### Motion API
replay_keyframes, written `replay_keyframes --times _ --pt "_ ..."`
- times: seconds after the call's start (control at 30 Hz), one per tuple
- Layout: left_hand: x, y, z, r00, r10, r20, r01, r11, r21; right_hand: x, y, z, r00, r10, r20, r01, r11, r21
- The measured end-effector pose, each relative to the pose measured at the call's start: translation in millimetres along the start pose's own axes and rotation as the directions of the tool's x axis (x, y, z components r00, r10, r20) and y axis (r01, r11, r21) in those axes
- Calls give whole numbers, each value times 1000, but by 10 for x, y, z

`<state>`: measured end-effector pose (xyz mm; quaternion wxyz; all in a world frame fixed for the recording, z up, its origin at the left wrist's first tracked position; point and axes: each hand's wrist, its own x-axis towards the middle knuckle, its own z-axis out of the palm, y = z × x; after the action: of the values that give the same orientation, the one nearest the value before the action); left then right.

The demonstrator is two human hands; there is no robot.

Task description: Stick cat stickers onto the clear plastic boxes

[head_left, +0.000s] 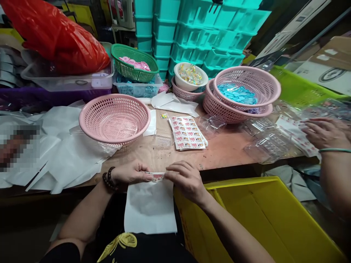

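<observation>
A white sticker sheet (150, 208) hangs down in front of my body, with one printed pink sticker showing at its top edge. My left hand (133, 172), with a dark bead bracelet at the wrist, pinches the sheet's upper left corner. At the upper right, my right hand (188, 179) grips the same edge, its fingers bent over it. Just beyond my hands, a stack of printed sticker sheets (189, 133) lies on the wooden table (219, 155). Beside the stack are a clear plastic case (162, 139) and a small yellow packet (164, 115).
A pink basket (115, 117) stands at the left by loose white paper (68, 146). Farther back are baskets of blue pieces (237, 94) and teal crates (197, 36). At the right, another person's hand (326, 131) touches a sticker sheet near clear plastic trays (270, 146).
</observation>
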<state>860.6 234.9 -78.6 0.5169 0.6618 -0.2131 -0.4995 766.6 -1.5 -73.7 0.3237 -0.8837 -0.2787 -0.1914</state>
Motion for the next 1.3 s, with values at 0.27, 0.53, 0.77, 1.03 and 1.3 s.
replay_keyframes --times 0.27,0.53,0.77,1.03,1.3 --pt "34 -69 -62 996 72 -46 -69 996 55 470 561 -76 807 511 -296 -403 843 357" --pt "-190 115 44 837 487 -249 -261 755 601 859 1180 319 914 404 -44 -407 907 -109" --pt "54 -101 -11 810 446 -380 -172 801 573 269 860 342 979 -160 -127 131 968 -214" --pt "512 -272 -6 717 550 -429 -249 776 580 347 733 67 984 176 25 -176 943 282" --pt "512 -343 106 575 680 -455 -222 664 714 693 438 -301 771 627 114 -562 584 586"
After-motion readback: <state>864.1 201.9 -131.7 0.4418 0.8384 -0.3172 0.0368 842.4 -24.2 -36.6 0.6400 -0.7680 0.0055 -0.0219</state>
